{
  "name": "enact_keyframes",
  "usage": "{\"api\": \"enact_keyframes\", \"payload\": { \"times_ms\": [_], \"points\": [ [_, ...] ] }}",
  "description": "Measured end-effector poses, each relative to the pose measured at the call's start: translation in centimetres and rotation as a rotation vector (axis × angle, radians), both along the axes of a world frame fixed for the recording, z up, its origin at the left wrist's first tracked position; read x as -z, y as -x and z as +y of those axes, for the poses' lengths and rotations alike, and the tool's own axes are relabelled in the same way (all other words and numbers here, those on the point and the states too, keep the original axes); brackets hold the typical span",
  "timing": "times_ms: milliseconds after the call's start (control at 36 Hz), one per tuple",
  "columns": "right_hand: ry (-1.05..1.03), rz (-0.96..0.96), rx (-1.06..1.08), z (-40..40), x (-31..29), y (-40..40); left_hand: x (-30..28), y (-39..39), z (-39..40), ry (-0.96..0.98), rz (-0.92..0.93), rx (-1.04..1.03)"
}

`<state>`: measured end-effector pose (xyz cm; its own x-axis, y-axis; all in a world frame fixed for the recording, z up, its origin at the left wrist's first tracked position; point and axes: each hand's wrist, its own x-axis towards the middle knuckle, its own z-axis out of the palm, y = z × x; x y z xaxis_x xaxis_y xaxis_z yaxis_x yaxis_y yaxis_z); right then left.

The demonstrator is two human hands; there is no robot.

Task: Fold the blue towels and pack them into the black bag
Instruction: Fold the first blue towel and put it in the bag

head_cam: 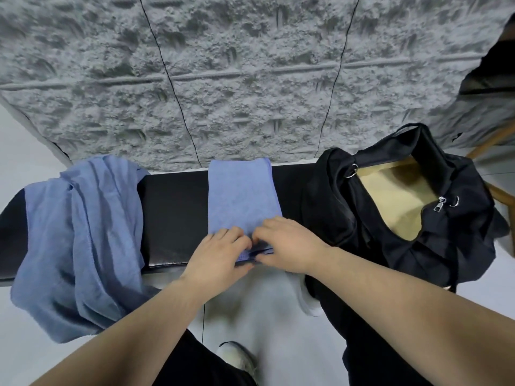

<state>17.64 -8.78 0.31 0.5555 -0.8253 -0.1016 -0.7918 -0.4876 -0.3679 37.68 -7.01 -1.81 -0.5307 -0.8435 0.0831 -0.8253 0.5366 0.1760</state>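
One blue towel [241, 193] is being folded on the black tabletop [174, 215], just to the left of the black bag [348, 218]. It is already lying as a narrow strip running from the wall edge to the near edge, so the lengthwise folding is judged done and the short folds are still to come. Its near end is being gathered by both hands: the left hand [217, 254] and the right hand [289, 246] are curled down onto it, fingers bent and touching the layered edge, which appears to be pinched between them, though the exact grip is partly hidden.

Farther left of the bag, a heap of unfolded blue cloth [80, 240] is draped over the tabletop's end and hanging toward the floor; how many towels it is made of cannot be told, though at least one is there. The bag is standing open at the tabletop's other end, its tan lining [395, 196] showing and no towel seen inside, so packing is judged not yet begun.

Counted: one bag, one part-folded towel, one loose heap, two hands.
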Motion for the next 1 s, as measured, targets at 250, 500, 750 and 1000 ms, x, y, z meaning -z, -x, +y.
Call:
{"api": "enact_keyframes", "payload": {
  "times_ms": [250, 500, 750, 1000],
  "points": [
    [-0.021, 0.113, -0.001, -0.2, 1.3, 0.1, 0.5, -1.4, -0.4, -0.059, -0.030, -0.050],
    [-0.010, 0.127, -0.005, 0.7, 0.7, 0.2, -0.7, -0.4, 0.5, -0.107, -0.034, -0.100],
    [-0.070, 0.047, 0.053, 1.4, 0.9, 0.8, -0.6, -0.9, 0.6, -0.244, 0.079, -0.134],
    [-0.239, -0.052, 0.124, 0.6, 0.5, 1.7, -0.5, -1.6, 0.1, -0.457, 0.222, -0.286]
  ]
}}
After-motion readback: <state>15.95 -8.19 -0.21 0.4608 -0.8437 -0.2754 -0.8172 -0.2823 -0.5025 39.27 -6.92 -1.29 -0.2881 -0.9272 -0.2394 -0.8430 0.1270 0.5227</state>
